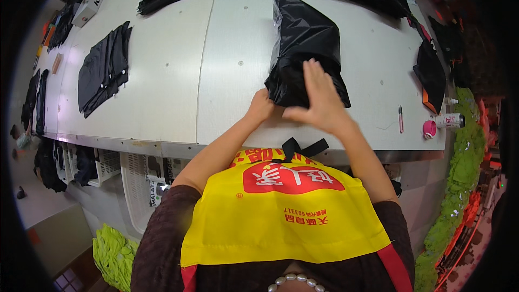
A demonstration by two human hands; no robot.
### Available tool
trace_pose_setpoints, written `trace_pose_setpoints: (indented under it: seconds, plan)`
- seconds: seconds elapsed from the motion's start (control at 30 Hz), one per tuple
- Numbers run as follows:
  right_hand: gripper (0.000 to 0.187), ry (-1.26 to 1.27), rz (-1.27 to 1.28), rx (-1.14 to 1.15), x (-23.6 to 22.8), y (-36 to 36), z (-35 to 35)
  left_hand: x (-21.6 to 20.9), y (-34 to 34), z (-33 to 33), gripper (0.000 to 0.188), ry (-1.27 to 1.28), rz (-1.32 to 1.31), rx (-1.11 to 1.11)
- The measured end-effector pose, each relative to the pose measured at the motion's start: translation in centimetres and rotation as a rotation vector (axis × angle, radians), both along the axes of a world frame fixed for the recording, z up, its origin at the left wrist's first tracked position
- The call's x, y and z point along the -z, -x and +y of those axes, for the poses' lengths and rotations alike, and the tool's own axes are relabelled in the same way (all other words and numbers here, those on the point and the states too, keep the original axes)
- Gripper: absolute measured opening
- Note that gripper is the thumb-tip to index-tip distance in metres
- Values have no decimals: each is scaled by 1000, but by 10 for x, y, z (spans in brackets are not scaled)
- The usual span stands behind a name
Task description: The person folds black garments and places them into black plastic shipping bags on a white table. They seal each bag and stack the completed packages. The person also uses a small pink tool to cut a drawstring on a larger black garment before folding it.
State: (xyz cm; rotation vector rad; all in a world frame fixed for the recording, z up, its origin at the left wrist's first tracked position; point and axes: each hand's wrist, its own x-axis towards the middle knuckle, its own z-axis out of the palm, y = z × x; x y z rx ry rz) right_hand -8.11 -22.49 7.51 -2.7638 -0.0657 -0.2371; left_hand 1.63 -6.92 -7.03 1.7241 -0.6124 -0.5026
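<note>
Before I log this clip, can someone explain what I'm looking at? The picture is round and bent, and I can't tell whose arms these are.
The camera sits on a person's head and looks down through a very wide lens, so straight edges curve. The two bare arms rising from the bottom are that person's own, above a yellow apron. The left hand grips the near edge of a shiny black plastic bag with dark cloth inside; the right hand lies flat on top, fingers spread. Both rest on a pale metal table. Also there: folded black garments to the left, small scissors and a pink-capped can on the right.
</note>
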Motion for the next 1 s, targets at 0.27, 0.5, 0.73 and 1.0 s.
trace_pose_setpoints:
  seconds: [0.27,0.5,0.73,1.0]
  plan:
    - [85,-64,-166,53,39,-42,0,-39,-28,-1,29,-356,67,135]
    - [71,-86,-136,120,10,-68,26,-25,-33,-19,35,-237,140,-22]
    - [88,28,-45,45,31,-43,33,-5,-40,-6,43,-46,-393,170]
    - [66,242,-178,32,37,-89,32,-31,-67,-2,26,-162,-38,51]
